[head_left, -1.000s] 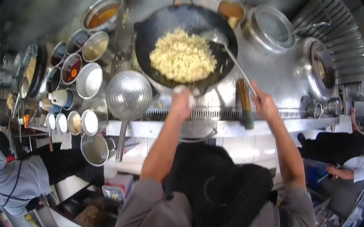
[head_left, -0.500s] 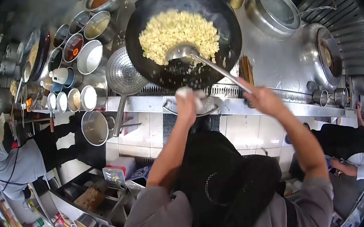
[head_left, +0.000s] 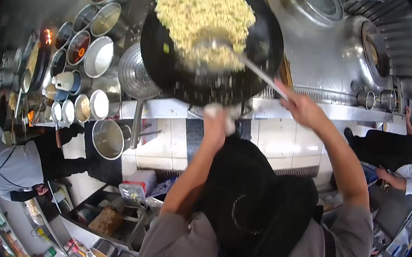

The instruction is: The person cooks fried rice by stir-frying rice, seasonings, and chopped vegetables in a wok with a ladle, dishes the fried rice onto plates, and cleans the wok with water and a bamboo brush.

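Observation:
A large black wok point(head_left: 261, 33) holds a heap of yellowish fried rice point(head_left: 202, 7), thrown up toward its far side, with loose grains scattered below. My right hand point(head_left: 304, 111) is wrapped round the handle of a metal ladle point(head_left: 262, 75), whose blurred bowl is in the rice. At the wok's near edge, my left hand point(head_left: 214, 131) is closed on a white cloth point(head_left: 229, 123). The cloth lies against the rim; whether a handle is under it is hidden. A perforated strainer point(head_left: 134, 73) rests just left of the wok.
Metal pots of sauces and seasonings, including a white-filled one point(head_left: 99, 58), crowd the left counter. A lidded pot point(head_left: 311, 0) and a steel-rimmed vessel point(head_left: 362, 52) stand right. One co-worker point(head_left: 14, 160) is at left, another point(head_left: 389, 153) at right.
The wok has shifted and tilted, and the rice has spread upward toward the far rim. The ladle and my right hand have moved slightly right; my left hand still grips the cloth.

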{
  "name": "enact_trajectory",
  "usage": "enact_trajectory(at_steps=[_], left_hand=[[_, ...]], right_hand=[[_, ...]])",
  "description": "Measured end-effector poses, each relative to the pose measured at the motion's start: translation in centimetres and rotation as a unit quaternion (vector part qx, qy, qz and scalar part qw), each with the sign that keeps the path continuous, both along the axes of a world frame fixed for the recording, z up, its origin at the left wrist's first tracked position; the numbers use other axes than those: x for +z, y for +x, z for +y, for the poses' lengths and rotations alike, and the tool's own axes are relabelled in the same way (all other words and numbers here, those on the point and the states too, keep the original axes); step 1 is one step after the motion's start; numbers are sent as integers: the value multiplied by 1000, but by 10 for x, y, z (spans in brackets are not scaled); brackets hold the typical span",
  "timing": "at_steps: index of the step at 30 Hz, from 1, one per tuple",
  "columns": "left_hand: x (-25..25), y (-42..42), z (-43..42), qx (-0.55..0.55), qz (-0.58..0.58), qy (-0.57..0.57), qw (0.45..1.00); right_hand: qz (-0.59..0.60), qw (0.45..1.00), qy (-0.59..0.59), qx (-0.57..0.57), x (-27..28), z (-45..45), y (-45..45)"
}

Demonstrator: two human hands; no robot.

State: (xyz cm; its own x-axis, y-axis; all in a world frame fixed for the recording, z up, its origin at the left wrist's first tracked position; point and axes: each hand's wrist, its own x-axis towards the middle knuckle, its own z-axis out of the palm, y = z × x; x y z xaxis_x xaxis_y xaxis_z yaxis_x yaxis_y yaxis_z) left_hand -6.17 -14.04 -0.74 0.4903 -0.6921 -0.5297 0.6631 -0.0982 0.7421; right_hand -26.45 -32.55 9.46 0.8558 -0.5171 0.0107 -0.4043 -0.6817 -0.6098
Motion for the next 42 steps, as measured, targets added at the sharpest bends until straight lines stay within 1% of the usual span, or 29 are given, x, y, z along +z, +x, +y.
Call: enact_trajectory(at_steps=[1, 2, 4, 6, 8, 10, 11, 12, 13, 14, 17, 18, 20, 22, 24, 25, 26, 27, 28, 29, 30, 32, 33, 35, 36, 38, 39, 41, 42], left_hand=[[22, -2, 19, -58, 5, 23, 998], [33, -18, 23, 41, -39, -33, 998], [97, 5, 13, -6, 71, 64, 995], [142, 35, -34, 31, 132, 25, 990], [98, 51, -68, -21, 92, -43, 995], [30, 14, -54, 56, -46, -25, 997], [-7, 7, -39, 50, -20, -48, 997], [-1, 3, -21, 23, 23, -62, 998], [-27, 4, -3, 25, 31, -21, 999], [6, 9, 4, -32, 46, -36, 998], [28, 21, -6, 13, 82, -15, 996], [37, 32, -21, 29, 84, -31, 996], [20, 49, -37, 16, 88, -96, 991], [2, 56, -44, 88, -43, -122, 988], [-2, 81, -32, 61, -142, -38, 987], [-4, 95, -24, 42, -185, -23, 981], [-4, 105, -15, 25, -226, -8, 974], [7, 108, -8, 16, -298, 6, 954], [18, 109, 3, 8, -368, 22, 930], [-8, 116, 12, -25, -402, 3, 915], [9, 113, 10, -29, -425, 37, 904], [1, 106, 12, -12, -421, 64, 905], [8, 102, 10, -13, -420, 65, 905], [24, 88, 5, -29, -352, 66, 933], [-1, 85, 0, 4, -326, 44, 944], [19, 87, -11, -10, -180, -29, 983], [-28, 88, -12, 8, -170, -39, 985], [-27, 83, -2, -4, -132, -17, 991], [-26, 81, 1, -17, -97, 2, 995]], right_hand=[[96, 992, 79, -5, 28, 7, -8], [192, 968, 163, -12, 67, 12, -15], [172, 969, 167, 59, 106, 3, -31], [241, 957, 160, 5, 145, -8, -8], [306, 950, 66, 0, 130, -29, 29], [227, 973, -30, -32, 59, -38, 34], [179, 983, -4, -48, 34, -34, 26], [132, 989, 22, -60, 19, -23, 14], [58, 994, 61, -70, 12, -9, 2], [-15, 991, 104, -77, 10, 6, -11], [2, 959, 205, -198, 36, 51, -11], [4, 958, 204, -200, 34, 59, -9], [-55, 950, 185, -246, 24, 61, 3], [-61, 942, 205, -258, 24, 60, 10], [-23, 895, 321, -311, 39, 57, 26], [-25, 874, 379, -304, 45, 51, 31], [-34, 875, 374, -306, 58, 48, 38], [-72, 793, 513, -321, 76, 43, 49], [-106, 690, 639, -323, 96, 41, 60], [-99, 635, 699, -313, 123, 43, 73], [-93, 600, 741, -288, 136, 46, 81], [-134, 553, 771, -285, 152, 54, 97], [-133, 552, 771, -287, 145, 51, 100], [-135, 360, 904, -188, 117, 45, 103], [-151, 355, 891, -237, 113, 46, 115], [-206, 308, 898, -236, 88, 52, 117], [-204, 310, 898, -236, 81, 52, 112], [-257, 264, 907, -203, 70, 58, 94], [-254, 262, 908, -204, 73, 63, 92]])
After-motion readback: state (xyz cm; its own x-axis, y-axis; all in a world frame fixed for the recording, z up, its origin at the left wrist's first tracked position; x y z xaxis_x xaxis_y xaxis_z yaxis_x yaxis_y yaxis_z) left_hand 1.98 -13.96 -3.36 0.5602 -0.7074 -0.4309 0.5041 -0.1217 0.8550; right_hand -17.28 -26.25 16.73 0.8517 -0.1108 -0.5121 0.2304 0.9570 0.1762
